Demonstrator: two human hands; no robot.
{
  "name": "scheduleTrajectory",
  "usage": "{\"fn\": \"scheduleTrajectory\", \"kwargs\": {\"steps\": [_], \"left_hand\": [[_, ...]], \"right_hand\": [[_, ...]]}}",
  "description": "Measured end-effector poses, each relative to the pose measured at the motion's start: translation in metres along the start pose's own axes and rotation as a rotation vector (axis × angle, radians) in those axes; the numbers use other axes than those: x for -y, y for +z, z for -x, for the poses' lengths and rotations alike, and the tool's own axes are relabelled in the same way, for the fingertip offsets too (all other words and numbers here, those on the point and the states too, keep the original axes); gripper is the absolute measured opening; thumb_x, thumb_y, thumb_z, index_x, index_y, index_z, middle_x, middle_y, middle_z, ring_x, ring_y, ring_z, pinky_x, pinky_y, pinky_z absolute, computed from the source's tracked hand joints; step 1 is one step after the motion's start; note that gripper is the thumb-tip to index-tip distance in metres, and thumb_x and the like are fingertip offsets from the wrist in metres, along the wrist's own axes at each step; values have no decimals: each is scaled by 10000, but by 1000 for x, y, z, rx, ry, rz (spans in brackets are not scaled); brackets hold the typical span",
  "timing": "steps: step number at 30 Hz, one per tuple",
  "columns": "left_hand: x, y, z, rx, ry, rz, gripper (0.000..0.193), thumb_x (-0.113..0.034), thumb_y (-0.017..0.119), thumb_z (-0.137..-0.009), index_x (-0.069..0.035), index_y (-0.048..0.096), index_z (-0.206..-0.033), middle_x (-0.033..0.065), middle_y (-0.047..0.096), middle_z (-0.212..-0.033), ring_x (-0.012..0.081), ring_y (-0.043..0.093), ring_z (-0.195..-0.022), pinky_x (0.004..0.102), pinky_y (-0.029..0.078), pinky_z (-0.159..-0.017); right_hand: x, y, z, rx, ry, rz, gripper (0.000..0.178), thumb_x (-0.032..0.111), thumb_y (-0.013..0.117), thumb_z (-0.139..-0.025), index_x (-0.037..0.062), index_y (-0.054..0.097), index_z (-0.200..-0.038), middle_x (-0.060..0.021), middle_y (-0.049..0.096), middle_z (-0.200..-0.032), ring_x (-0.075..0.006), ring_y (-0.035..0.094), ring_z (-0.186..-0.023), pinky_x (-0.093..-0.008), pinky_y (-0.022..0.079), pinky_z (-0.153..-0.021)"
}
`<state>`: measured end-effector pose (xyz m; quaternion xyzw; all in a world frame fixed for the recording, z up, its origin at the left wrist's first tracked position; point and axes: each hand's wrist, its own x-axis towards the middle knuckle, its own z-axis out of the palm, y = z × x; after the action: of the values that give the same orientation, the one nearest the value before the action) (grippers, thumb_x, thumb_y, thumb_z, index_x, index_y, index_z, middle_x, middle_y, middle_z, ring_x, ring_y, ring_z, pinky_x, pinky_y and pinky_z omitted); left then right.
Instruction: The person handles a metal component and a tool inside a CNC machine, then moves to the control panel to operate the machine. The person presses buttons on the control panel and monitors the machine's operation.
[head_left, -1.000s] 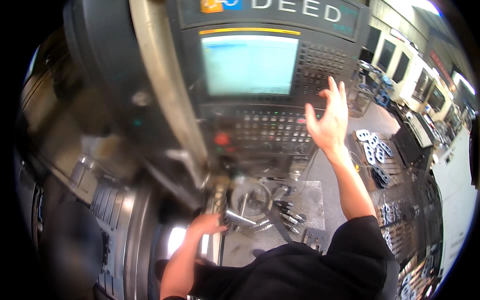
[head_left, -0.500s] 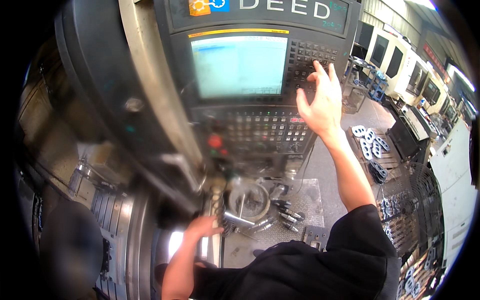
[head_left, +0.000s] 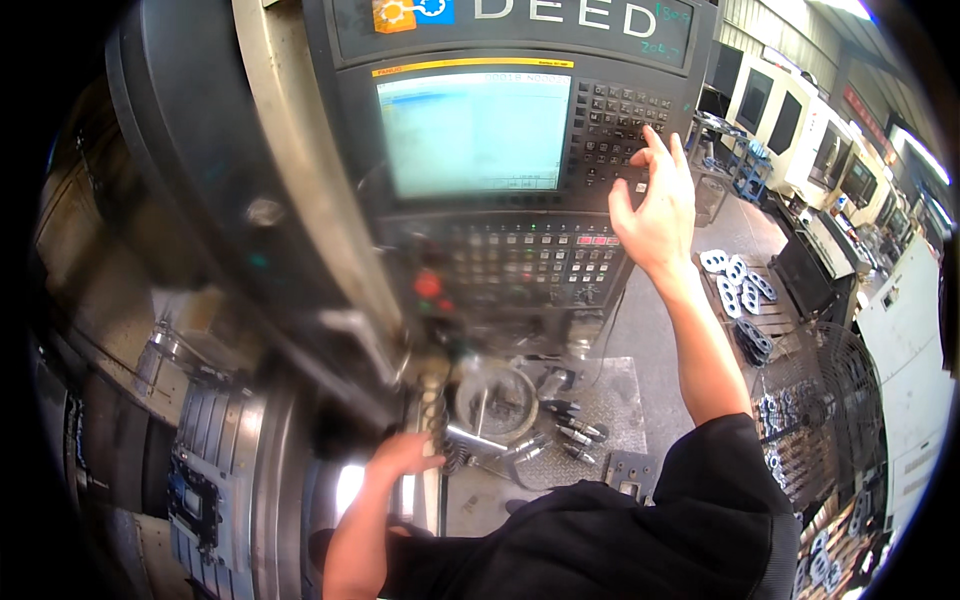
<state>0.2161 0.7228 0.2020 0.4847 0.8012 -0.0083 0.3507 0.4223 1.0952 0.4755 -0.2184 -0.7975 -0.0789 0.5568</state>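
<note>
My right hand [head_left: 657, 215] is raised at the keypad [head_left: 615, 115] of a machine control panel. Its fingers are spread and hold nothing; the index fingertip is at the lower right keys, though whether it presses one I cannot tell. Left of the keypad is a lit screen [head_left: 475, 135], its content washed out. Rows of buttons [head_left: 530, 262] and a red knob [head_left: 428, 285] sit beneath. Low down, my left hand [head_left: 405, 455] rests on the machine's edge beside a coiled hose [head_left: 436, 405], one digit stretched out, the others partly hidden.
Below the panel, a round pan [head_left: 530, 400] and several tool holders [head_left: 580, 430] lie on a metal plate [head_left: 625, 400]. At left is the machine bed [head_left: 238, 440] with a fixture [head_left: 195, 500]. A fan [head_left: 840, 400] and a pallet [head_left: 785, 300] with metal parts stand at right.
My right hand has shifted slightly right and down over the keypad. The dark blurred shape at the lower left has gone, baring the fixture. My left hand stays put.
</note>
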Motion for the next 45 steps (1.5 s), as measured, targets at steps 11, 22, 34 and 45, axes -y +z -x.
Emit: {"fn": "scheduleTrajectory", "kwargs": {"steps": [11,22,34,45], "left_hand": [[1,3,-3,-19,6,-14,790,-576,671,-886,-16,546,-1429,222,626,-1364,370,580,-1279,434,458,-1083],[12,12,-11,-70,52,-5,798,-580,675,-878,2,558,-1410,237,637,-1338,391,597,-1248,448,474,-1059],[3,10,-7,-32,37,-5,791,-576,677,-879,-15,546,-1421,227,641,-1335,380,601,-1245,447,476,-1053],[8,15,-11,-45,27,-18,765,-580,670,-887,-10,565,-1386,216,647,-1326,385,603,-1232,456,484,-1033]], "right_hand": [[-12,-6,-2,-35,4,29,638,101,681,-802,-58,487,-1388,-127,632,-1112,-495,421,-1388,-524,327,-1171],[-13,-3,-15,28,-85,101,469,119,659,-818,-17,566,-1258,-173,622,-1296,-512,405,-1400,-547,332,-1153],[8,9,78,127,-28,-72,646,56,695,-797,-72,476,-1391,-133,631,-1066,-499,444,-1377,-525,367,-1133],[8,23,68,162,-66,65,309,78,681,-785,-4,584,-1067,-235,478,-1516,-493,326,-1469,-543,323,-1155]]}}
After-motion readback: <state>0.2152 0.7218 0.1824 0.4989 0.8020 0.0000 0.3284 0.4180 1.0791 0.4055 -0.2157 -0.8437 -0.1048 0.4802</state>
